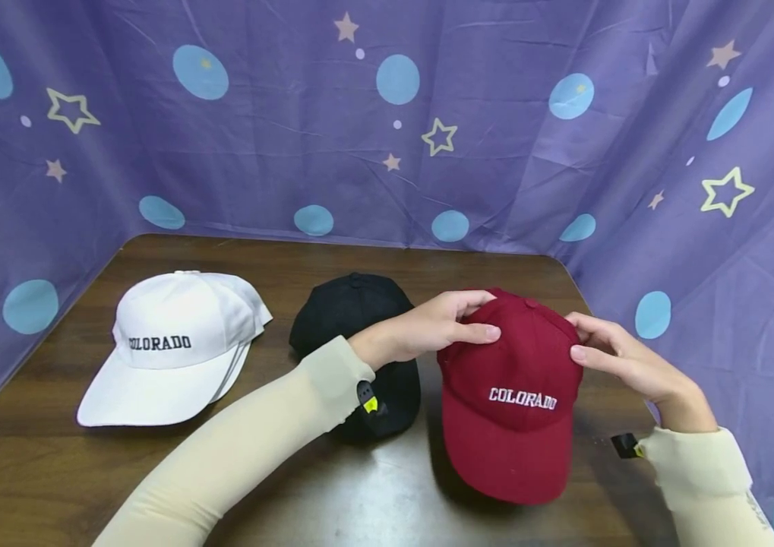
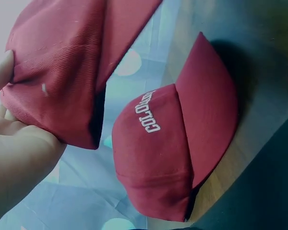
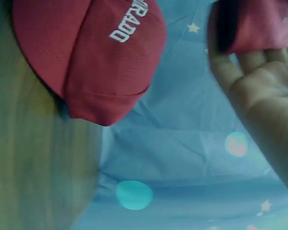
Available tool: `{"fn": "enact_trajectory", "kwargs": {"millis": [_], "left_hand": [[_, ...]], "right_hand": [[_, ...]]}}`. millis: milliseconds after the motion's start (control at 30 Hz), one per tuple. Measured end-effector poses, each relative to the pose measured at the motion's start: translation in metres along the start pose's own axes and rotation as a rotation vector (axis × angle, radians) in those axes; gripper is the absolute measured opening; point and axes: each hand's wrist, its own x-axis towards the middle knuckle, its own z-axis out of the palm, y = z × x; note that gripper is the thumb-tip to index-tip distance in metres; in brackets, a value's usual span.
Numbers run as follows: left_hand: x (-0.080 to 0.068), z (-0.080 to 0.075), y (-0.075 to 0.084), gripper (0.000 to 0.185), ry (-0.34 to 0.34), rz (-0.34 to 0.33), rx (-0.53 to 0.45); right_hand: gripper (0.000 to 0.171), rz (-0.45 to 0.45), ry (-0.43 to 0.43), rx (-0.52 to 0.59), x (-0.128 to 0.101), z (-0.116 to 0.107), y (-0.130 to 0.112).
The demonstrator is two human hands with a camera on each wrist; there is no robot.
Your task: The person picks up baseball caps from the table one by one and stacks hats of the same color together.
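A red baseball cap point(image 1: 516, 357) with white COLORADO lettering is held up between both hands, brim toward the front. The left hand point(image 1: 428, 330) pinches the crown's left side, thumb on the outside. On the opposite side the right hand point(image 1: 633, 368) grips the crown by its edge, as the right wrist view also shows. Below the held cap a second red cap point(image 2: 153, 153) rests on the table, likewise lettered; in the head view the held one hides it. A black cap point(image 1: 352, 311) lies left of them, partly covered by the left forearm.
White caps point(image 1: 178, 319), one nested over another, sit at the left of the brown wooden table point(image 1: 277, 262). A purple curtain point(image 1: 304, 129) with stars and blue spots encloses the back and sides. Dark straps point(image 1: 626, 446) show at the cuffs.
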Motion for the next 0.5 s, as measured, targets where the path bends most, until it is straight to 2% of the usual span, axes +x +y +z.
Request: {"fn": "enact_trajectory", "kwargs": {"millis": [100, 267, 367, 500], "left_hand": [[0.005, -0.003, 0.0, 0.04, 0.026, -0.021, -0.046], [0.016, -0.01, 0.0, 0.044, 0.054, -0.039, -0.002], [0.024, -0.015, 0.0, 0.052, 0.093, -0.044, 0.083], [0.033, -0.019, -0.002, 0.058, 0.198, -0.075, 0.202]], "right_hand": [[0.034, -0.043, -0.017, 0.182, 0.0, -0.004, 0.012], [0.036, -0.036, 0.078, 0.38, 0.01, -0.013, 0.024], [0.034, -0.014, 0.124, 0.404, 0.018, -0.021, 0.032], [0.028, 0.069, 0.155, 0.341, 0.029, -0.029, 0.045]]}}
